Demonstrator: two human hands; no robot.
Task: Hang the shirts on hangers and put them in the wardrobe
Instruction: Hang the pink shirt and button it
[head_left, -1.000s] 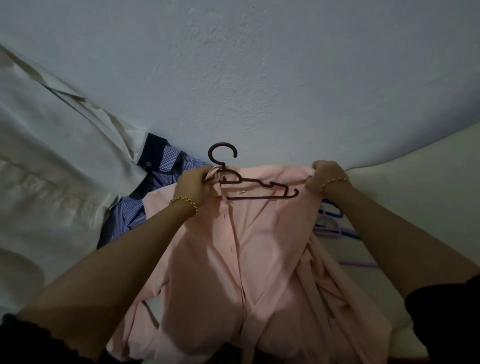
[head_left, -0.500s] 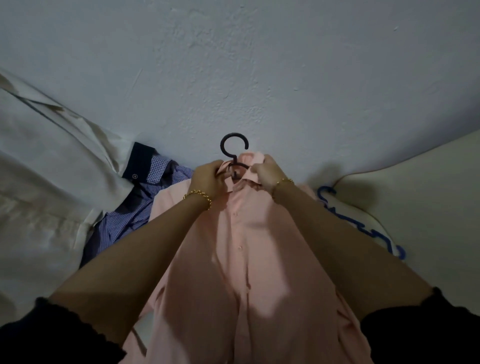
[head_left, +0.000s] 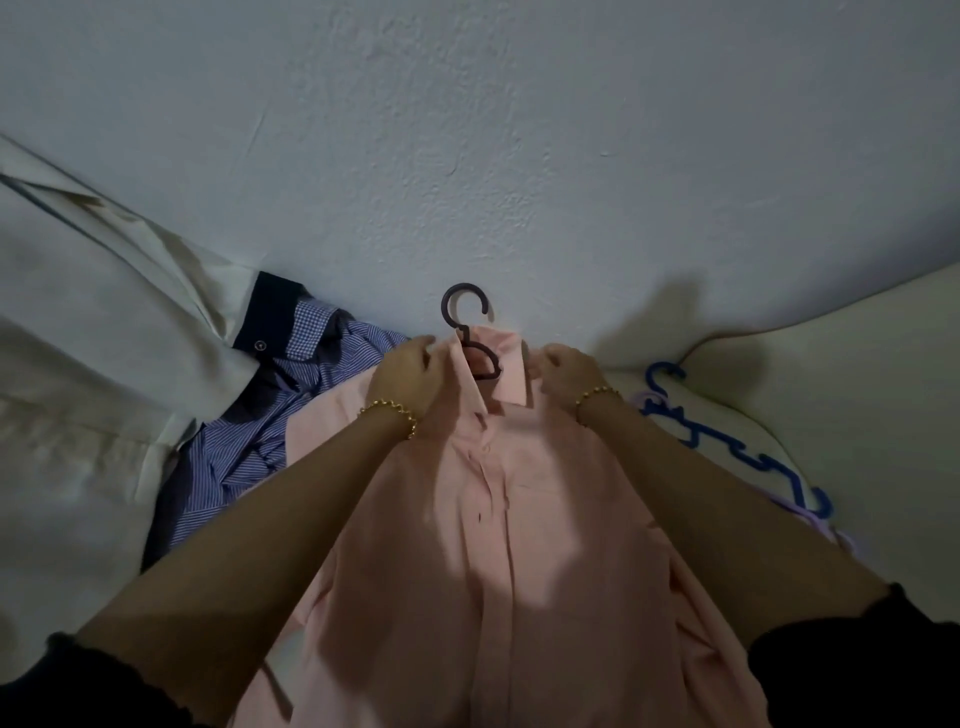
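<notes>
Pink shirt (head_left: 493, 519) is dressed on the dark hanger (head_left: 464, 332), whose hook pokes out above the collar, near the far edge of what seems to be a bed (head_left: 831, 364). Left hand (head_left: 410, 374) and right hand (head_left: 569, 371) each close their grip on a collar flap, probably to square it round the hook. A blue striped shirt (head_left: 244, 447) lies just left, and spare blue hangers (head_left: 652, 379) lie to the right.

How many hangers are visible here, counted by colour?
Dark hanger: 1
Blue hanger: 1
Lilac hanger: 1, partly hidden
Total: 3
</notes>
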